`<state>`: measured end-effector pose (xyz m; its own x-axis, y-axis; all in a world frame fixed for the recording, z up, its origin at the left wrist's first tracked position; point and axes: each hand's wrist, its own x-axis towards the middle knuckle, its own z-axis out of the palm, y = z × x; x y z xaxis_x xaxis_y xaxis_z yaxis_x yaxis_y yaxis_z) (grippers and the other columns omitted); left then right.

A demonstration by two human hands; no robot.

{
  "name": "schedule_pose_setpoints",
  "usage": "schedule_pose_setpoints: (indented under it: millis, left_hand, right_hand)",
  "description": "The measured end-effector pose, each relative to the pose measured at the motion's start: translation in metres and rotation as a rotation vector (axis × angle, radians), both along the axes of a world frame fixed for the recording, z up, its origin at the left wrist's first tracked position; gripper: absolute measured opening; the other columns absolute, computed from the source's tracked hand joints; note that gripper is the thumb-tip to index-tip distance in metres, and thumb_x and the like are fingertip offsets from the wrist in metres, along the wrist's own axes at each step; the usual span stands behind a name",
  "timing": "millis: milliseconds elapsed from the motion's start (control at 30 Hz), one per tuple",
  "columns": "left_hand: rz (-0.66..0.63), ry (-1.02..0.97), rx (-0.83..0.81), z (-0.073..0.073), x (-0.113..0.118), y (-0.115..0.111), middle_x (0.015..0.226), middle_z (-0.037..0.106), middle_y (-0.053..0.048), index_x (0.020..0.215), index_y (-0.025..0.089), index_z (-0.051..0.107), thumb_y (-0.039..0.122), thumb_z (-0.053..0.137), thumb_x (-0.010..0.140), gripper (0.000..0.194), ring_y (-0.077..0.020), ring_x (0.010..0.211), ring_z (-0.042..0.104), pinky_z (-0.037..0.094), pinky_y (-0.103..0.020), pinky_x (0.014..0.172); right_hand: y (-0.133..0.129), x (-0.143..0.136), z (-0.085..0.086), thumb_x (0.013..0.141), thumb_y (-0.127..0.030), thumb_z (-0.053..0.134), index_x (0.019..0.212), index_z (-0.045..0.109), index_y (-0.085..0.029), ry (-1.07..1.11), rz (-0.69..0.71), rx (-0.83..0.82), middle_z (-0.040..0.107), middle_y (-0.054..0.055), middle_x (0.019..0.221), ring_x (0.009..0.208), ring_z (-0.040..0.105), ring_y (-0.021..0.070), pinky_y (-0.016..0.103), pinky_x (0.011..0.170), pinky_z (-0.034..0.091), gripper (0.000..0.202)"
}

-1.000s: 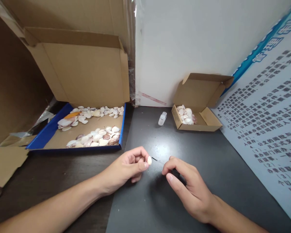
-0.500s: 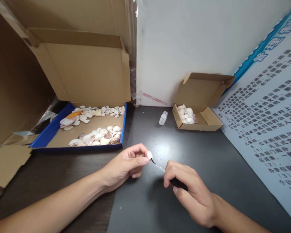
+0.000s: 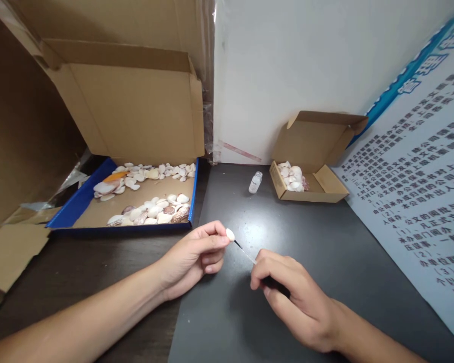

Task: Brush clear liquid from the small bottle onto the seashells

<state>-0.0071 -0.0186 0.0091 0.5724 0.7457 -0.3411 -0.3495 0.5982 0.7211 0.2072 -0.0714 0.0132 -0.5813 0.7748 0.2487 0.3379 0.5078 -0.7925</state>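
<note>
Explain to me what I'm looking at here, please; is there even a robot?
No robot: these are a person's bare hands, seen by one camera worn on the head, looking forward and down. The left hand pinches a small pale shell; the right hand holds a thin brush with its tip at the shell. Beyond them, a small bottle stands on the dark surface. An open blue-sided box on the left and a smaller brown box on the right hold more shells.
</note>
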Motion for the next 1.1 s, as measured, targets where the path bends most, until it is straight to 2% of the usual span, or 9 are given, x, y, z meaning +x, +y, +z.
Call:
schedule_pose_setpoints:
  millis: [100,267,567,800,1100]
  left_hand:
    - [0.001,0.001,-0.004,0.0001,0.0000,-0.0010,0.056,0.034,0.008,0.077,0.015,0.060,0.019,0.073,0.079,0.014,-0.0042,0.049,0.021,0.021,-0.018,0.046]
    - [0.012,0.015,0.005,0.0014,-0.0001,-0.0020,0.058,0.038,0.007,0.077,0.015,0.060,0.019,0.074,0.077,0.014,-0.0044,0.049,0.023,0.022,-0.019,0.047]
    - [0.005,0.027,0.036,0.0013,0.0016,-0.0027,0.056,0.035,0.008,0.077,0.016,0.058,0.022,0.073,0.078,0.016,-0.0049,0.049,0.020,0.020,-0.020,0.046]
    - [-0.020,0.027,0.042,0.0011,0.0007,-0.0035,0.056,0.031,0.008,0.080,0.016,0.057,0.021,0.069,0.081,0.012,-0.0057,0.050,0.018,0.019,-0.020,0.047]
    - [-0.093,0.057,0.091,0.0008,0.0023,-0.0036,0.057,0.029,0.009,0.083,0.018,0.053,0.025,0.064,0.085,0.013,-0.0062,0.049,0.018,0.019,-0.020,0.047]
  right_hand:
    - [-0.0004,-0.0023,0.0003,0.081,-0.005,0.039,0.089,0.051,-0.022,-0.027,0.001,-0.025,0.052,-0.001,0.076,0.063,0.047,0.0147,0.027,0.059,0.035,0.022]
    - [0.0024,-0.0032,0.0006,0.081,-0.007,0.039,0.087,0.052,-0.021,-0.018,-0.147,-0.057,0.053,-0.001,0.073,0.063,0.048,0.0146,0.027,0.059,0.037,0.020]
    - [-0.0010,-0.0024,0.0036,0.075,-0.005,0.041,0.083,0.051,-0.021,0.040,0.016,0.031,0.050,-0.001,0.071,0.060,0.045,0.0138,0.026,0.057,0.034,0.021]
    - [0.0016,-0.0010,-0.0001,0.083,-0.010,0.039,0.089,0.049,-0.021,-0.018,-0.129,-0.056,0.050,-0.002,0.072,0.061,0.046,0.0146,0.027,0.059,0.036,0.016]
    - [-0.0022,0.0044,-0.0050,0.093,-0.025,0.036,0.099,0.047,-0.022,0.150,-0.071,-0.079,0.052,-0.001,0.075,0.059,0.045,0.0155,0.029,0.057,0.038,0.013]
